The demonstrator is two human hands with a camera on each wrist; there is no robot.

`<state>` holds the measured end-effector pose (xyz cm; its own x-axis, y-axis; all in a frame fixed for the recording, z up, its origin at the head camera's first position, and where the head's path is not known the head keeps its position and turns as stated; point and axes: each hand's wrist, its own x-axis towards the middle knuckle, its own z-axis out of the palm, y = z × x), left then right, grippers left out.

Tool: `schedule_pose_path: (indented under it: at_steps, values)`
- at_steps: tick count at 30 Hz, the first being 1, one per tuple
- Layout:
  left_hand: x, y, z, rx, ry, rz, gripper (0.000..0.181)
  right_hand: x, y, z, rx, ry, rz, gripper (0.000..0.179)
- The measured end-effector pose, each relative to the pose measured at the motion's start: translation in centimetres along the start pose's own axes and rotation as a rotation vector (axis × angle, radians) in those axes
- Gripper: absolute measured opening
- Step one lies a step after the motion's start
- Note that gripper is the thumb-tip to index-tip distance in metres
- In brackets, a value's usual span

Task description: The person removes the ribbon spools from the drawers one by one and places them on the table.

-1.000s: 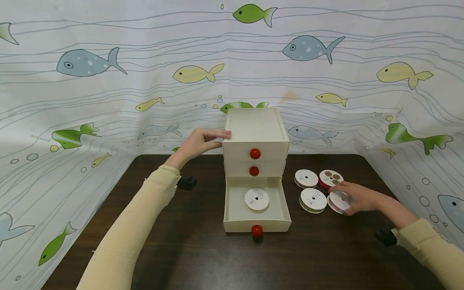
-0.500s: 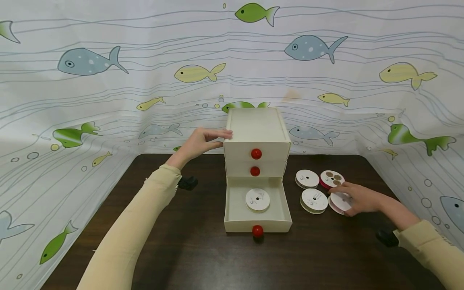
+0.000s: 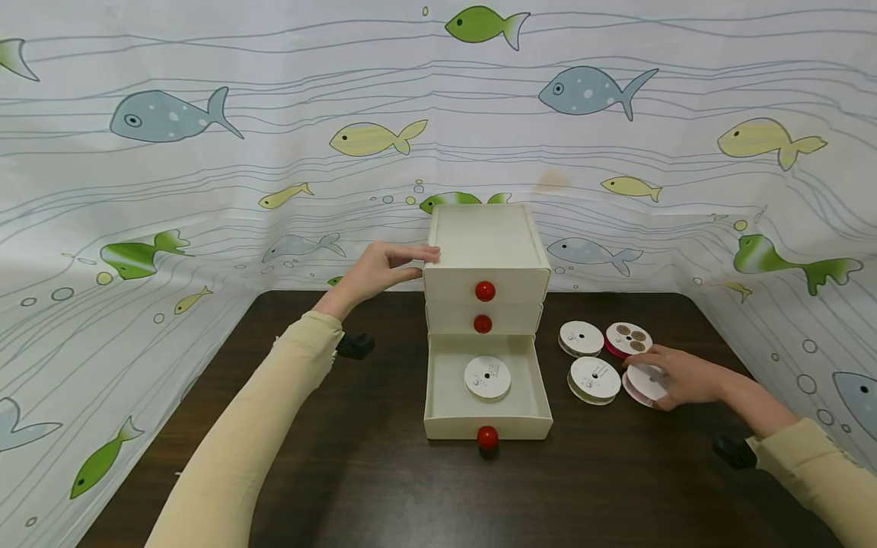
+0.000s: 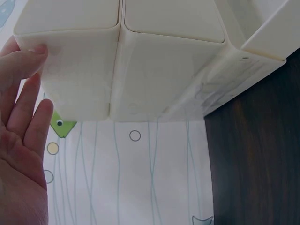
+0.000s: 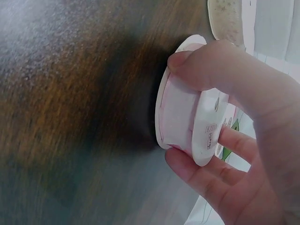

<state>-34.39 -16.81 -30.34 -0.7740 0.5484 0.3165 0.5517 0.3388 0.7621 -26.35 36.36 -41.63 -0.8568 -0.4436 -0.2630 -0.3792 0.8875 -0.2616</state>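
Observation:
My left hand (image 3: 380,268) rests at the upper left edge of a cream drawer cabinet (image 3: 489,236), fingertips on the edge and thumb near its side wall (image 4: 77,75). Its fingers look fairly straight. The lowest drawer (image 3: 438,396) is pulled out and holds a white-faced ribbon spool (image 3: 486,377). On the right, my right hand (image 3: 688,375) grips a pale pink ribbon spool (image 3: 644,383). In the right wrist view, thumb and fingers curl round opposite sides of this pink spool (image 5: 180,108), which is close to the tabletop.
Beside the held spool are a green-edged spool (image 3: 594,378), a white spool (image 3: 580,336) and a red-edged spool (image 3: 628,337) with brown dots. Red knobs (image 3: 485,291) project from the drawer fronts. A fish-patterned sheet (image 3: 274,91) surrounds the dark table (image 3: 384,495) at the back and sides.
The right hand and the pink spool shift very slightly right, away from the green-edged spool. The left hand stays on the cabinet, and the drawer keeps its position.

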Motion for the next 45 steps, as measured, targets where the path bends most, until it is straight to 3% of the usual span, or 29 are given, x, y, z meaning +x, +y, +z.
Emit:
schedule_pose_path:
  at_steps: [11,22,32,38,45]
  values:
    - [-0.1,0.3,0.0,0.004,-0.005,0.011,0.032,0.0,0.3,0.0,0.002,0.004,-0.015,0.080]
    - [-0.2,0.4,0.0,-0.007,-0.006,0.000,0.032,-0.6,-0.2,-0.7,-0.018,0.054,-0.023,0.096]
    - [-0.2,0.4,0.1,-0.030,-0.004,-0.005,0.034,-1.2,-1.4,-3.1,-0.086,0.142,-0.122,0.086]
    - [-0.2,0.3,0.0,-0.016,-0.004,-0.009,0.033,-0.9,-2.2,-4.4,-0.093,0.121,-0.118,0.090]
    - [-0.2,0.4,0.0,-0.002,-0.007,-0.003,0.032,-0.7,-5.0,-6.0,-0.102,0.161,-0.160,0.081]
